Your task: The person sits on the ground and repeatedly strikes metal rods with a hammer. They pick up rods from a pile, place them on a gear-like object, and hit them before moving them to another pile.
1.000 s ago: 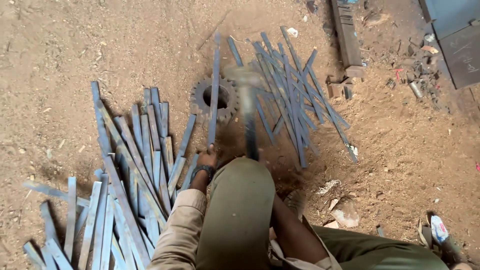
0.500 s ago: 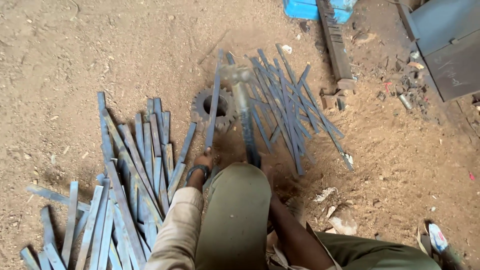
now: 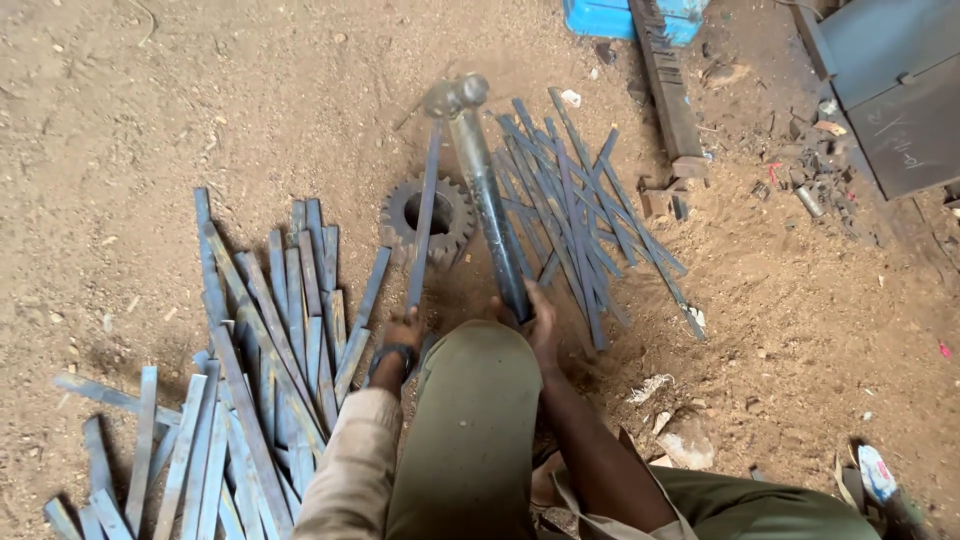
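Note:
My left hand (image 3: pixel 401 338) grips the near end of a long flat metal strip (image 3: pixel 424 215) that lies across a toothed gear wheel (image 3: pixel 428 218) on the dirt ground. My right hand (image 3: pixel 538 318) is closed on the handle of a hammer (image 3: pixel 482 180), whose metal head is raised and blurred at the strip's far end. My knee in olive trousers sits between the two hands.
A large heap of flat metal strips (image 3: pixel 240 370) lies at the left. A second fan of strips (image 3: pixel 580 210) lies right of the gear. A blue box (image 3: pixel 610 18), a metal bar (image 3: pixel 665 85), and a grey metal cabinet (image 3: pixel 900 90) stand at the far right.
The hammer has swung up from low over the strip near the gear, its head now lifted towards the strip's far end. My left hand keeps holding the strip.

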